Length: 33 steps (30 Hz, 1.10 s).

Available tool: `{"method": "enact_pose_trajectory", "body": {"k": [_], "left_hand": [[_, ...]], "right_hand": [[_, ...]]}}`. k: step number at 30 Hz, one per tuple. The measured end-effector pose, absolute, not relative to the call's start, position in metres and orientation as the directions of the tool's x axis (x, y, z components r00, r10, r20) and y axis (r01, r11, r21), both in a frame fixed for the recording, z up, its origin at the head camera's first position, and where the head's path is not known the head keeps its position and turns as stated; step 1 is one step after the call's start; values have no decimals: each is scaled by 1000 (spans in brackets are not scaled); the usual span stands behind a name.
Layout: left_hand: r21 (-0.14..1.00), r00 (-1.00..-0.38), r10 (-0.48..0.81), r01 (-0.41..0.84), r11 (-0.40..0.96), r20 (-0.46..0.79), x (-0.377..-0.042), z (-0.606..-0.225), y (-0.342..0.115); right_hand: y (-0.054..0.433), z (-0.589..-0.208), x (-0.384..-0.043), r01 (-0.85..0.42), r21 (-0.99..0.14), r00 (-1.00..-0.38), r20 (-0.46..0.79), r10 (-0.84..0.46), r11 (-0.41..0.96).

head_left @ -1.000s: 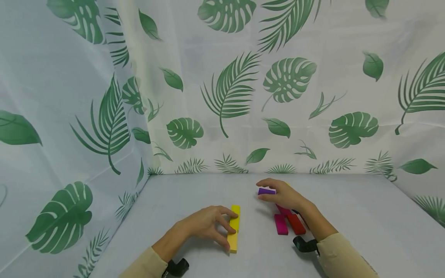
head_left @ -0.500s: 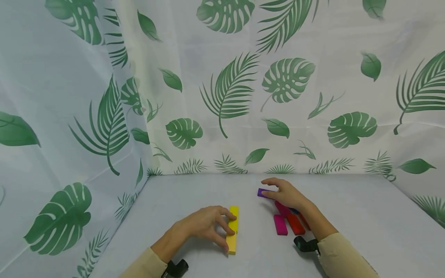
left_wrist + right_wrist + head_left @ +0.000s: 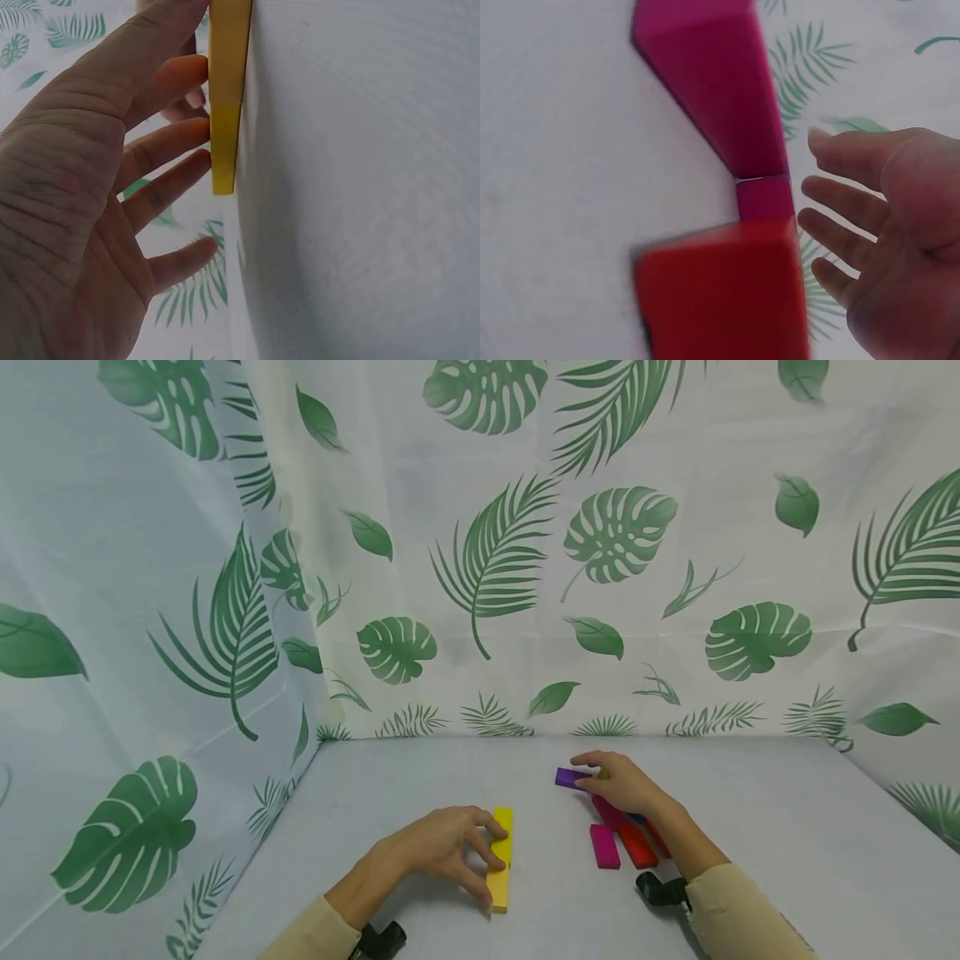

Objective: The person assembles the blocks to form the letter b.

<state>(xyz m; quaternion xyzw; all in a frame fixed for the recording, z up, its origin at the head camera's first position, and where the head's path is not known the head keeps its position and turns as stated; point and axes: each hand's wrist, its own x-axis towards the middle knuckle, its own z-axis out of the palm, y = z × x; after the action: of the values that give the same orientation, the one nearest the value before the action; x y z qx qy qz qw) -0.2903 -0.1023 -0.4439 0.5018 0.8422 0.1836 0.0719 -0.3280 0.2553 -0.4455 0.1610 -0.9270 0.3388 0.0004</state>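
Two yellow blocks lie end to end in a line on the table in the head view. My left hand rests along their left side, thumb at the near block and fingertips on the far one. In the left wrist view its fingertips meet the side of the blocks, uncurled. Farther back, a purple block lies partly under my right hand, whose thumb overlaps its right end. The right wrist view shows that hand's fingers spread loosely, with nothing gripped.
Near the right wrist lie a short magenta block, a longer magenta one and a red block. A second red block and a blue one show partly beside the forearm. A leaf-print curtain hangs behind the table.
My right hand has drawn slightly right and its fingers have come lower. More of the purple block shows, turned slightly. The left hand stays at the yellow blocks.
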Motion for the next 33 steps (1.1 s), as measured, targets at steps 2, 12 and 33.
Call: {"method": "enact_pose_trajectory", "body": {"k": [2,12,33], "left_hand": [[378,-486,872,820,430,63,-290,-443,-102],[314,-449,890,859,404,85,-291,-443,-102],[295,-458,887,857,422,62,-288,-439,-100]], "right_hand": [[255,-449,-330,-318,-600,-943,123,-308,734],[252,-451,-330,-430,-542,-899,184,-397,722],[229,-444,-324,-388,-544,-902,61,-427,744]]}}
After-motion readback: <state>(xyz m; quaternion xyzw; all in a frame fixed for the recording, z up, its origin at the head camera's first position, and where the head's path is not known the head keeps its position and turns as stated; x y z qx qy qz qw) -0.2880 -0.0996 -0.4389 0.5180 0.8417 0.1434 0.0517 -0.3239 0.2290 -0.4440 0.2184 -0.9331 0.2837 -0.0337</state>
